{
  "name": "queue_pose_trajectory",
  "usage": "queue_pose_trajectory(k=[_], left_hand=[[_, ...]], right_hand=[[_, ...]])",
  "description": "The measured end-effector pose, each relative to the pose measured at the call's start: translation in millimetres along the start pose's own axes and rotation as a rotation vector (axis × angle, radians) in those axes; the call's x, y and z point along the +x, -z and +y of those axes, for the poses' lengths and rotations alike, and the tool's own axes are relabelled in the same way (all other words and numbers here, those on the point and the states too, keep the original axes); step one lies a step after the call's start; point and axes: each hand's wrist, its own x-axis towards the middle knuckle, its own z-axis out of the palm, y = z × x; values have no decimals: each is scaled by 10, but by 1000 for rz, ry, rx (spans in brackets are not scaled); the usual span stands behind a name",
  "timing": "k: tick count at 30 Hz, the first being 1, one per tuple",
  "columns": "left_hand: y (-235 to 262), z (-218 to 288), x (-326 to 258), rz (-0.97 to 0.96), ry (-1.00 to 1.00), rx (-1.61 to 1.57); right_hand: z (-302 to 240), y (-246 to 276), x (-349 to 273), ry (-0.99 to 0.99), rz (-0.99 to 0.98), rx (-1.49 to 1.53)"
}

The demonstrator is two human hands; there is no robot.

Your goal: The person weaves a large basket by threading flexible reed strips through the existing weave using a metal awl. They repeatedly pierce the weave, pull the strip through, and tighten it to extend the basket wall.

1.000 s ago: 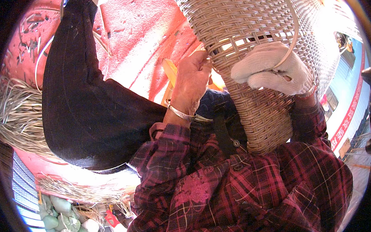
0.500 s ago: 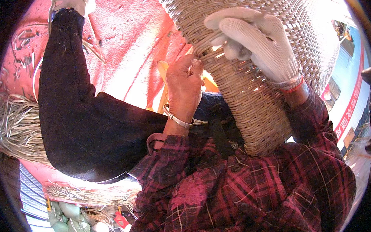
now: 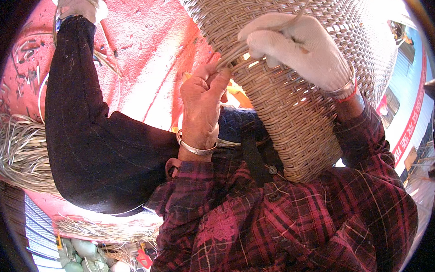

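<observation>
A large woven wicker piece (image 3: 293, 123) leans across my lap and stretches away to the upper right. At its left edge my bare left hand (image 3: 202, 100), with a pale bangle at the wrist, is closed, thumb and finger pinching a strand at the rim. Over the weave, my right hand (image 3: 303, 49) wears a white knitted glove and is closed on a thin wicker strand (image 3: 305, 9), which sticks up past the fingers. The right fingertips are partly hidden under the glove's back.
A red sheet (image 3: 142, 52) strewn with dark scraps covers the ground. Bundles of pale strands (image 3: 21, 147) lie at left. My dark-trousered leg (image 3: 98, 154) is bent on the left side. Several pale green sacks (image 3: 87, 260) sit at lower left.
My left hand has shifted a little left, still at the wicker edge. The right hand has turned slightly, and a strand now shows rising above it.
</observation>
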Motion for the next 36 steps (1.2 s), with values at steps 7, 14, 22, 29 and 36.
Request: queue_pose_trajectory(k=[7,14,22,29,36], left_hand=[[-37,21,17,42,35,-8],[-19,-79,21,-25,8,-11],[-49,-37,-4,91,-99,43],[-49,-4,-20,157,-286,170],[-43,29,29,121,-294,218]], right_hand=[[16,-85,-37,263,-9,-324],[50,-127,-12,286,-7,-263],[59,-154,-2,219,16,-205],[60,-144,6,227,19,-119],[49,-134,14,226,27,-157]])
